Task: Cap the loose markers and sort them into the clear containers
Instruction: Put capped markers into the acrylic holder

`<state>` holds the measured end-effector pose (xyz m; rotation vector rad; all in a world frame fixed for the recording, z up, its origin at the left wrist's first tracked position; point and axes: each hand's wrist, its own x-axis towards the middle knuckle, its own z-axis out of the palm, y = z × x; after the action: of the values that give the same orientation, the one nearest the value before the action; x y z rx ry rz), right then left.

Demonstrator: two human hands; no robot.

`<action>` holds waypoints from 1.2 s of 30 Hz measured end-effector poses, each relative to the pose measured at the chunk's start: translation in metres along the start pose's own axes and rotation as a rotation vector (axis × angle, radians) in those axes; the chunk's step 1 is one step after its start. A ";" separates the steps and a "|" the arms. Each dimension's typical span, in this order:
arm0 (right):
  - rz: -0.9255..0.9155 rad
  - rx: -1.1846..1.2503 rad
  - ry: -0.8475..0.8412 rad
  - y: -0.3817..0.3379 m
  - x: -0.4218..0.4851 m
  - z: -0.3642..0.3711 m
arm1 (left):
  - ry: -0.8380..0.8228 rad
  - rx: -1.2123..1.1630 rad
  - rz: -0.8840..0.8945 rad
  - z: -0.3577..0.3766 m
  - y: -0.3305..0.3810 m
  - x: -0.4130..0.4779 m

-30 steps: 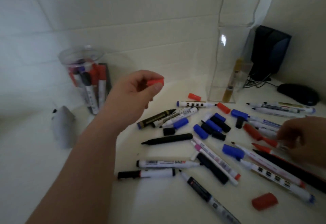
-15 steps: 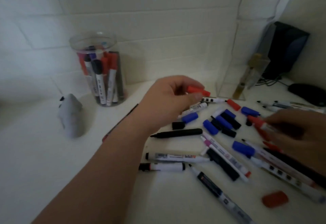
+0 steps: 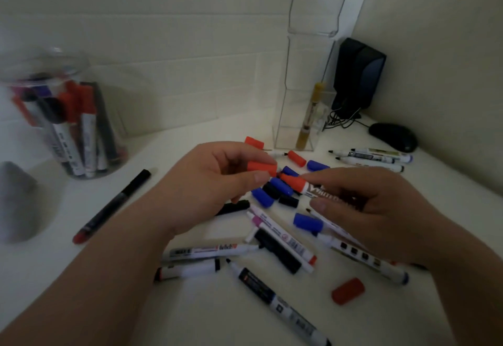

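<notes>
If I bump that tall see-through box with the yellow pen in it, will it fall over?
Probably, yes: the tall clear container looks much taller than its base is wide. It likely weighs little, being thin-looking plastic with only one yellow marker showing inside. Its smooth base might also slide on the desk.

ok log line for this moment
step: capping | left hand: pinches red cap | right hand: holds red marker | red cap: not yet on
</notes>
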<state>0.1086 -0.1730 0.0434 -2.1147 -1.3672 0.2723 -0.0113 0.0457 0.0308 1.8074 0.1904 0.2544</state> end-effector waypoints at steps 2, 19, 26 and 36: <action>-0.035 -0.032 -0.029 0.000 0.001 0.000 | -0.020 0.045 0.002 0.002 0.001 -0.001; -0.207 -0.283 0.122 0.003 0.001 0.002 | -0.032 0.016 0.158 0.018 -0.001 -0.003; -0.117 -0.007 0.087 -0.001 -0.001 0.003 | -0.072 0.007 0.242 0.015 -0.009 -0.001; 0.140 0.808 -0.010 -0.014 0.005 0.013 | -0.054 -0.363 0.200 0.031 -0.005 0.002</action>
<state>0.0934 -0.1599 0.0418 -1.5143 -0.8866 0.7497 -0.0009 0.0180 0.0187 1.4697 -0.0731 0.3575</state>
